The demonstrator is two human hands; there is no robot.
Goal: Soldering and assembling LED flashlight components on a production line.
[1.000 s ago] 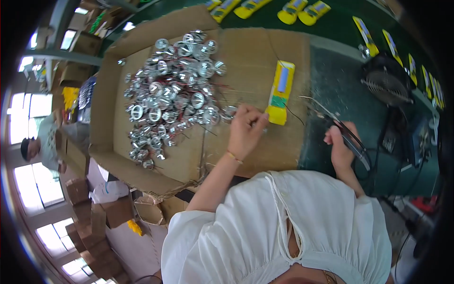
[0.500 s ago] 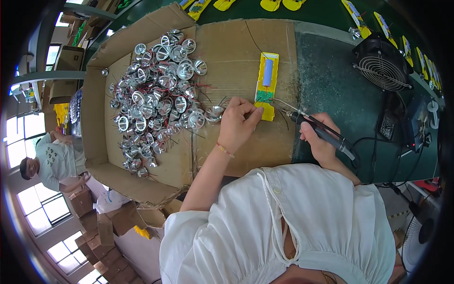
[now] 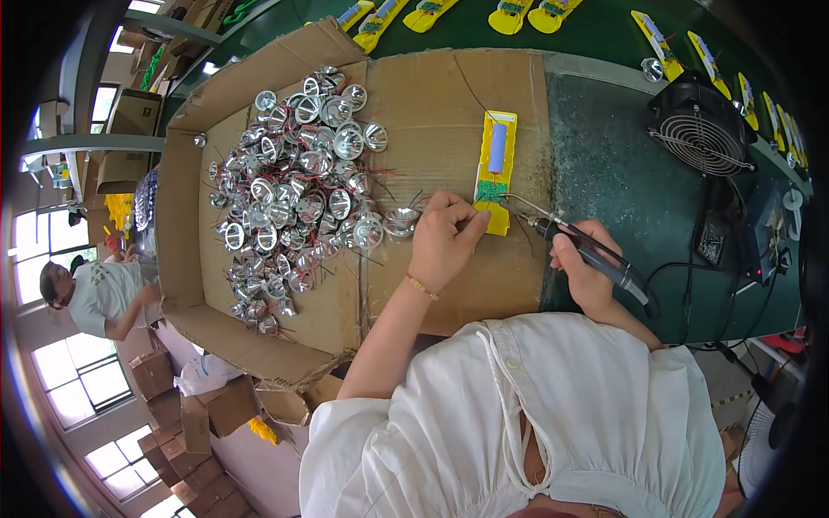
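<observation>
A yellow plastic casing (image 3: 495,222) lies lengthwise on the cardboard, with a purple cylindrical battery (image 3: 498,147) and a small green circuit board (image 3: 492,191) in it. My left hand (image 3: 446,240) is closed in a pinch at the board's left side, on what looks like a thin wire; its fingers hide most of it. Just behind that hand rests a silver reflector cup (image 3: 401,223) with thin leads. My right hand (image 3: 587,274) grips a soldering iron (image 3: 598,262), whose bent tip reaches the board's right edge.
At left, a cardboard box (image 3: 186,233) holds a heap of silver reflectors (image 3: 298,190) with red and black wires. A black fan (image 3: 701,129) with a wire guard stands at right, near cables. More yellow casings (image 3: 553,13) line the far side. Another person (image 3: 108,293) is at far left.
The whole view has shifted slightly, so the bench sits lower in the picture. Both hands and the iron stay at the circuit board. The person at far left has moved an arm.
</observation>
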